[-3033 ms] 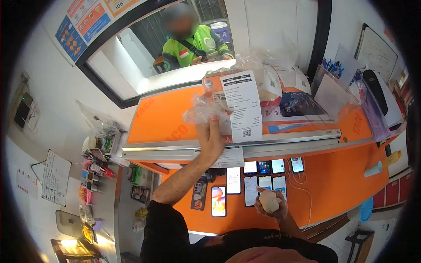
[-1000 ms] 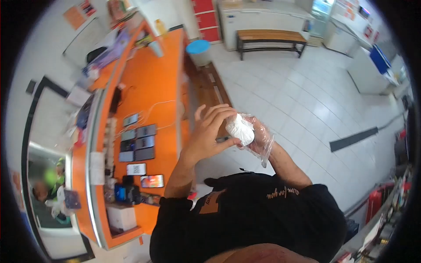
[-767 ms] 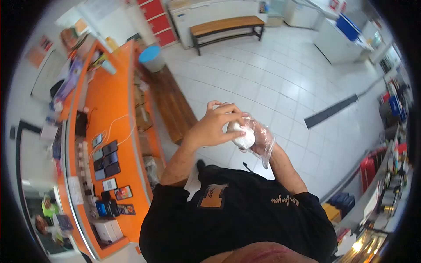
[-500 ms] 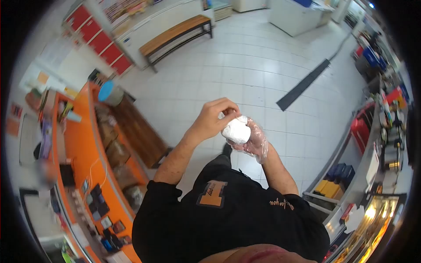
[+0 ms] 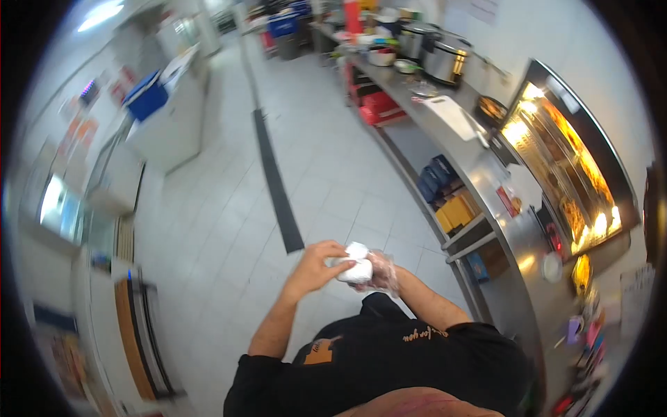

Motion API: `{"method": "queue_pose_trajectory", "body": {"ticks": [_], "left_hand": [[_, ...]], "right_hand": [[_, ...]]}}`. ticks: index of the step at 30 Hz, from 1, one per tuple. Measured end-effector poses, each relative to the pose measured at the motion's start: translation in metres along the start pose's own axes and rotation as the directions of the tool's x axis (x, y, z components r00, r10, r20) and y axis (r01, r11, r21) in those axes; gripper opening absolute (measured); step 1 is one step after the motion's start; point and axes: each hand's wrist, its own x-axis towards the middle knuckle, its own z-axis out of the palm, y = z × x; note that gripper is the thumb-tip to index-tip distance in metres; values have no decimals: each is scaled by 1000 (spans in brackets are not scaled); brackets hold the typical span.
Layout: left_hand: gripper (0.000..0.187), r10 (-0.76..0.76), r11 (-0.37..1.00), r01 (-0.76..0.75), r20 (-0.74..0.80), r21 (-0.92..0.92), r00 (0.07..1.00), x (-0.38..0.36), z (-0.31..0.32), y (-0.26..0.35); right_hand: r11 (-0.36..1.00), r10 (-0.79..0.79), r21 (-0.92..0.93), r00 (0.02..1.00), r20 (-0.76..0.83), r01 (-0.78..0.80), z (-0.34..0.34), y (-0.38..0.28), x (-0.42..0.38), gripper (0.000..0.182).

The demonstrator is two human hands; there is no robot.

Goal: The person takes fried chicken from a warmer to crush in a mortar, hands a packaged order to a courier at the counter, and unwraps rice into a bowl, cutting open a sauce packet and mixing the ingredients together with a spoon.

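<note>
My left hand is bare, its fingers and thumb pressed against a white rounded bundle. From the other side my right hand, in a clear plastic glove, holds the same bundle. A smaller white lump shows at the bundle's top; whether the two are one piece I cannot tell. The hands are close together in front of the black shirt, above the tiled floor. The bundle partly hides my right hand's fingers.
On the right runs a steel counter with a white board, large pots and a lit glass oven. A dark strip lies on the floor. A wooden bench stands at the left.
The view has swung right, toward the counter and lit oven; the orange shelving at the left has gone out of view. Both hands still hold the white bundle, now lower in the picture.
</note>
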Motion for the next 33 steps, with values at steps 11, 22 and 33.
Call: {"method": "queue_pose_trajectory", "body": {"ticks": [11, 22, 33], "left_hand": [[15, -1, 931, -99, -277, -350, 961, 352, 82, -90], [19, -22, 897, -176, -439, -405, 898, 628, 32, -203], [16, -212, 756, 15, -223, -655, 952, 890, 59, -362]], "right_hand": [[639, -756, -485, 370, -540, 598, -182, -212, 22, 43], [175, -962, -963, 243, -123, 206, -242, -525, 131, 23], [159, -926, -974, 319, -203, -160, -403, -735, 269, 25]]}}
